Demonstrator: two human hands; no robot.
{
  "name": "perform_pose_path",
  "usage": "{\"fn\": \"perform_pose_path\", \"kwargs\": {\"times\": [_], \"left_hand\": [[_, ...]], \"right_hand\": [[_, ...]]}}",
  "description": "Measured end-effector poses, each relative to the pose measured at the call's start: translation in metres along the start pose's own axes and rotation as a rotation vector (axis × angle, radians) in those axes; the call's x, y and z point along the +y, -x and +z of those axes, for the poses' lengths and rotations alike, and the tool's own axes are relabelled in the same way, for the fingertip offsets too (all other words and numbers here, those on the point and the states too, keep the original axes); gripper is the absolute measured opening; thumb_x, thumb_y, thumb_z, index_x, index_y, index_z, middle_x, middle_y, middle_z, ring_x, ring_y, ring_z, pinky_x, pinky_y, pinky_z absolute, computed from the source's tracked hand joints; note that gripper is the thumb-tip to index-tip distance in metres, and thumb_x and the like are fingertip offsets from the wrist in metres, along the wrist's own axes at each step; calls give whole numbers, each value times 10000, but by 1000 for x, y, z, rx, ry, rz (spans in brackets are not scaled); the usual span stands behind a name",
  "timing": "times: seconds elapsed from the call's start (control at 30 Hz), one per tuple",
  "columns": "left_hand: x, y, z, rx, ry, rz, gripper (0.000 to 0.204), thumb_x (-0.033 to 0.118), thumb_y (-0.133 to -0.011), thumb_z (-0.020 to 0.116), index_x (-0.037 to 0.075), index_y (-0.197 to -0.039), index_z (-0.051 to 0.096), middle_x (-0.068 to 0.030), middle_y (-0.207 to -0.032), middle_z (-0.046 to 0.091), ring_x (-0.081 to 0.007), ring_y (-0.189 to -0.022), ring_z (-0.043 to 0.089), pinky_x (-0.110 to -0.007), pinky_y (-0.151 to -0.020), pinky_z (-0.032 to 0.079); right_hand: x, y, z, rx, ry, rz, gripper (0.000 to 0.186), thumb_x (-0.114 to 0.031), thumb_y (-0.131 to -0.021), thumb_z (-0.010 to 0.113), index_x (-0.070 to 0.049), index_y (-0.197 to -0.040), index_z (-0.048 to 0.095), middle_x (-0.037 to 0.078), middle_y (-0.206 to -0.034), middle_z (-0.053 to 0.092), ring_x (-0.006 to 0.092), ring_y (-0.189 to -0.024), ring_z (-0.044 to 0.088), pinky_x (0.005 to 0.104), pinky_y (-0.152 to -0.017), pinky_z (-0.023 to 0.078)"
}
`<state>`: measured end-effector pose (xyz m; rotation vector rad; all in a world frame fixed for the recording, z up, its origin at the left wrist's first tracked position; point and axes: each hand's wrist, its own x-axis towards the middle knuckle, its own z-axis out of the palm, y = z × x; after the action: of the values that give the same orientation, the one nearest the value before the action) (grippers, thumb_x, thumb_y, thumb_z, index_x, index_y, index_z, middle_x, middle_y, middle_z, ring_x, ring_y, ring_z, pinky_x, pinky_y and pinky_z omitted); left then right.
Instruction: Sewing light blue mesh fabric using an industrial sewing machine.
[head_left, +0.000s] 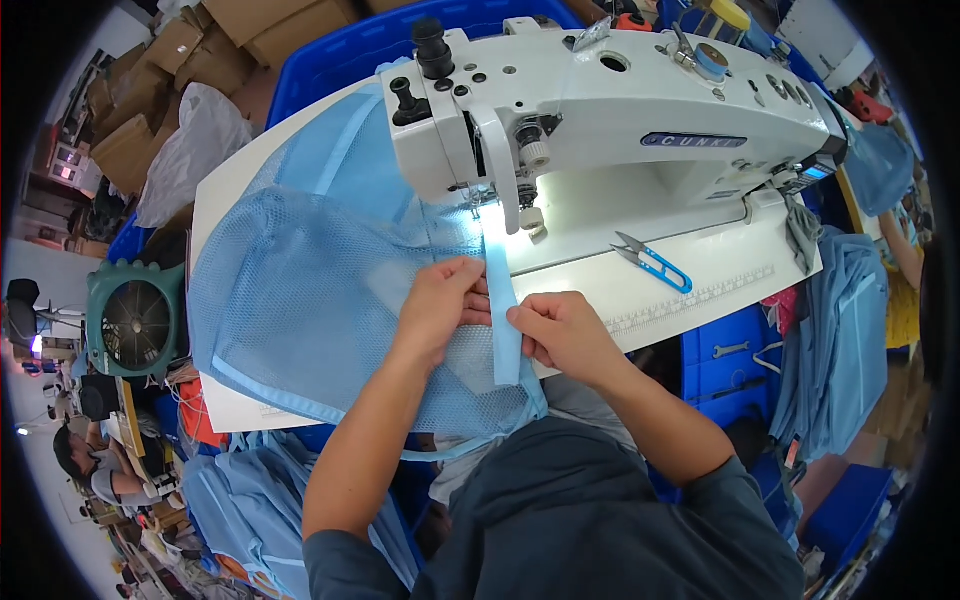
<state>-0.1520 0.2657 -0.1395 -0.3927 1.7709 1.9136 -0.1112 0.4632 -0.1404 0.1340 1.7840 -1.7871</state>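
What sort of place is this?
Probably a sewing workshop: a white sewing machine on the table with blue mesh at its needle end, snips beside it, and a heap of blue cloth draped at the right.

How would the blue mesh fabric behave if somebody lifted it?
The blue mesh fabric would probably sag, since it lies in soft folds. It is likely light, because its weave looks open and see-through.
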Motion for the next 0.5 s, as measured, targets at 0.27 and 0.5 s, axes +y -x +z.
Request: {"fn": "perform_pose_path", "kwargs": {"times": [0.27,0.5], "left_hand": [[12,0,10,-38,50,-63,329,260,-1099,504,-13,-1105,688,-160,-1030,778,-190,-825,766,-283,-732,632],[-11,-7,6,-1,-22,19,307,249,-1113,498,2,-1083,678,-157,-1024,780,-179,-839,764,-277,-742,618]], "right_hand": [[7,6,0,-43,-1,-11,318,-274,-1069,608,-32,-870,657,5,-700,616,68,-563,524,249,-520,415],[6,5,0,-41,105,-28,327,-286,-1064,601,-22,-880,662,22,-704,627,88,-539,532,275,-513,437]]}}
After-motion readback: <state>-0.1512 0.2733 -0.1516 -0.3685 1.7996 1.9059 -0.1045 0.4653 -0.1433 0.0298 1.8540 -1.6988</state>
